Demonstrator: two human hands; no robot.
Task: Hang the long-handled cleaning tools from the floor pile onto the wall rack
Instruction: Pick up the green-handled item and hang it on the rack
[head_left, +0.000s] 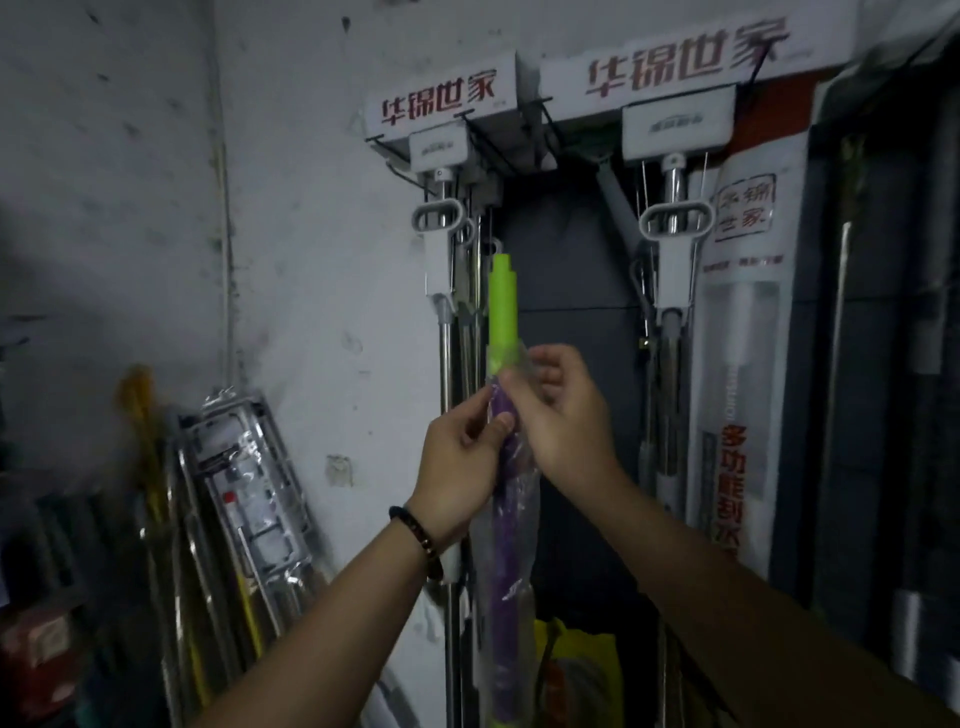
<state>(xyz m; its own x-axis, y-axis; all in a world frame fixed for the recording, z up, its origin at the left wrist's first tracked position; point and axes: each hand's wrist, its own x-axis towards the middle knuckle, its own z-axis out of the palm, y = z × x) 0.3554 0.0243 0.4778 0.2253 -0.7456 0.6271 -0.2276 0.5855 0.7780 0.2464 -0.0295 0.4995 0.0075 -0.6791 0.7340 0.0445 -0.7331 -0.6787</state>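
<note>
Both hands raised in front of the wall rack (441, 111), closed on one long-handled tool (503, 306) held upright between them. Left hand (457, 467), with a dark bead bracelet (418, 540) at the wrist, pinching the purple shaft from the left side, thumb across the front. Right hand (558, 410) gripping from the right, fingers curled around the top of the clear plastic sleeve (527, 519). Inside that sleeve: the purple length of the handle, running down out of view at the bottom edge; the bright green end cap standing bare above the sleeve's mouth, reaching up just below the rack's hooks, whether touching one cannot be told. Hanging from the rack already: white-headed mops (441, 234) on steel poles at its left end, another (674, 218) further right, and beside that a tall white printed package (743, 338) with a pole inside. Leaning against the wall at the lower left, a plastic-wrapped metal frame (249, 478) and yellow-handled sticks (140, 410). Near the floor behind the held tool, a yellow bag (582, 670), contents unclear.
</note>
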